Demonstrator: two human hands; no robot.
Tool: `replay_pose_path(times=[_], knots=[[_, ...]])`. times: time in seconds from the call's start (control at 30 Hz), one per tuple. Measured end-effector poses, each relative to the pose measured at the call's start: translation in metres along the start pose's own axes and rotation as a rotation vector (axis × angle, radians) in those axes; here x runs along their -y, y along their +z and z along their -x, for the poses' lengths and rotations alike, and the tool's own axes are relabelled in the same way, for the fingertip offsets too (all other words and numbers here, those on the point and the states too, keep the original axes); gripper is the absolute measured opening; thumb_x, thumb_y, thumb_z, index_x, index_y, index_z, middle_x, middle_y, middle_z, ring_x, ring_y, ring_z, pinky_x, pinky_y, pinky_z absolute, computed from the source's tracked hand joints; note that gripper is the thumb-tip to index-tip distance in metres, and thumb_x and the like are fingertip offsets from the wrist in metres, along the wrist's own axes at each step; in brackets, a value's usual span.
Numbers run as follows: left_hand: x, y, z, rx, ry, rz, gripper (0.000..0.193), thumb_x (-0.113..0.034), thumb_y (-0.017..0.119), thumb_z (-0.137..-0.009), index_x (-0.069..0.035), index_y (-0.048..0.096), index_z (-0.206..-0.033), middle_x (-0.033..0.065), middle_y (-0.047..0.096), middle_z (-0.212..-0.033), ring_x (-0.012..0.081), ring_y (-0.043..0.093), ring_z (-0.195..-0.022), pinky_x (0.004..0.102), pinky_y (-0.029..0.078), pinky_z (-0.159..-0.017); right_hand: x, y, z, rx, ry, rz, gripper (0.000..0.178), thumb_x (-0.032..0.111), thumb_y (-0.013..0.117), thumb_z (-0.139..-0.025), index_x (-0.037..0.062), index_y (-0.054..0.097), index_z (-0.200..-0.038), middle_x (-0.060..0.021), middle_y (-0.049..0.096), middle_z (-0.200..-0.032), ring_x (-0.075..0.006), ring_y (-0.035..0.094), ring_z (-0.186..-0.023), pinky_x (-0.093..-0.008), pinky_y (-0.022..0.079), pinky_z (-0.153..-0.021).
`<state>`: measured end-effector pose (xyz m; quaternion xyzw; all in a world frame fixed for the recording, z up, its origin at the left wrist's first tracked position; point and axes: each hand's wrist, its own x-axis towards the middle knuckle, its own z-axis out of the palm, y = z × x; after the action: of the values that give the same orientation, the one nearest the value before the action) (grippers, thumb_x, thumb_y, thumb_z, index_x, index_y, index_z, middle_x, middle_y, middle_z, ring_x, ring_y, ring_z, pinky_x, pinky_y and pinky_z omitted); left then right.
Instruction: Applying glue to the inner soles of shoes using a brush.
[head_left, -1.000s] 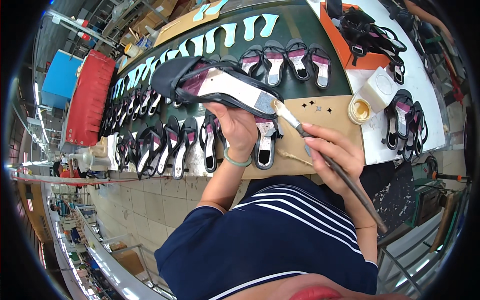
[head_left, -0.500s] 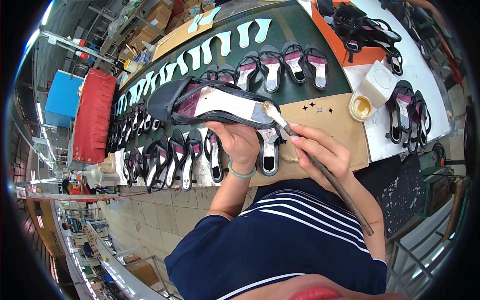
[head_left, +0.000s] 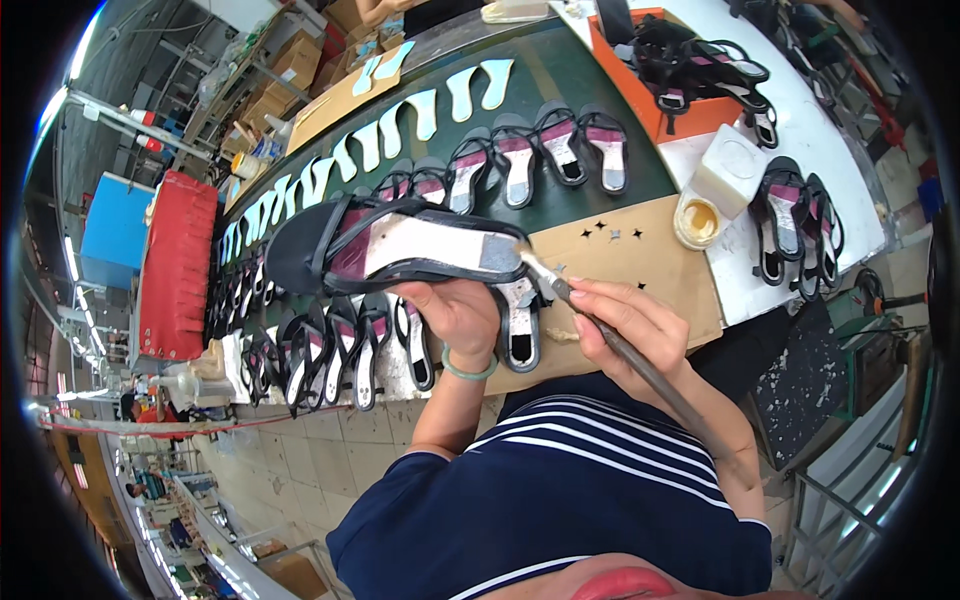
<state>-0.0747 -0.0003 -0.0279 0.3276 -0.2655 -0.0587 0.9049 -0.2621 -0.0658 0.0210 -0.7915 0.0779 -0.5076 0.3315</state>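
Note:
My left hand [head_left: 455,318] is closed under a black strappy sandal [head_left: 430,243], holding it level with its white inner sole facing up. A grey patch covers the sole's heel end, and purple lining shows toward the toe. Between the fingers of my right hand [head_left: 635,325] is a long-handled brush [head_left: 640,362]. Its pale bristles meet the rim of the sandal's heel end. Behind the held shoe stands a row of similar sandals [head_left: 516,165]. Another sandal [head_left: 519,325] lies just beyond my left wrist.
Pale insole pieces [head_left: 425,112] line the green table [head_left: 545,60]. On the right are an open glue pot [head_left: 697,221], a white plastic container [head_left: 730,168], an orange box [head_left: 645,105] of sandals and brown cardboard [head_left: 650,260]. A red padded block [head_left: 178,265] stands left.
The brush tip has shifted from the grey heel patch toward the heel's outer rim. My view has tilted slightly, and a person's arm now shows at the far table edge.

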Motion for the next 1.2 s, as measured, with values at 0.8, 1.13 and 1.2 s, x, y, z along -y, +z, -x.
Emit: replay_pose_path(times=[0.8, 1.13, 1.2], knots=[[0.034, 0.071, -0.031, 0.443, -1.542, 0.018, 0.075, -0.061, 0.018, -0.098, -0.001, 0.050, -0.129, 0.0178, 0.063, -0.111, 0.0252, 0.063, -0.079, 0.0345, 0.052, -0.069, -0.073, -0.211, 0.128, -0.871, 0.407, -1.100, 0.041, 0.032, 0.040, -0.101, 0.0000, 0.066, -0.098, -0.0144, 0.060, -0.097, -0.0224, 0.052, -0.076, -0.0345, 0.041, -0.069], [0.043, 0.130, 0.031, 0.783, -1.800, 0.030, 0.076, -0.063, 0.014, -0.097, -0.005, 0.046, -0.134, 0.0191, 0.063, -0.112, 0.0214, 0.064, -0.081, 0.0328, 0.054, -0.074, -0.075, -0.225, 0.157, -0.904, 0.294, -1.274, 0.039, 0.031, 0.038, -0.102, -0.0006, 0.062, -0.105, -0.0114, 0.052, -0.090, -0.0191, 0.047, -0.073, -0.0338, 0.040, -0.069], [0.045, 0.145, 0.036, 0.778, -1.771, 0.006, 0.075, -0.063, 0.016, -0.097, -0.004, 0.047, -0.133, 0.0171, 0.064, -0.111, 0.0212, 0.064, -0.082, 0.0333, 0.053, -0.076, -0.082, -0.226, 0.166, -0.895, 0.283, -1.333, 0.040, 0.031, 0.038, -0.102, -0.0011, 0.061, -0.106, -0.0112, 0.052, -0.089, -0.0193, 0.048, -0.074, -0.0332, 0.043, -0.068]])
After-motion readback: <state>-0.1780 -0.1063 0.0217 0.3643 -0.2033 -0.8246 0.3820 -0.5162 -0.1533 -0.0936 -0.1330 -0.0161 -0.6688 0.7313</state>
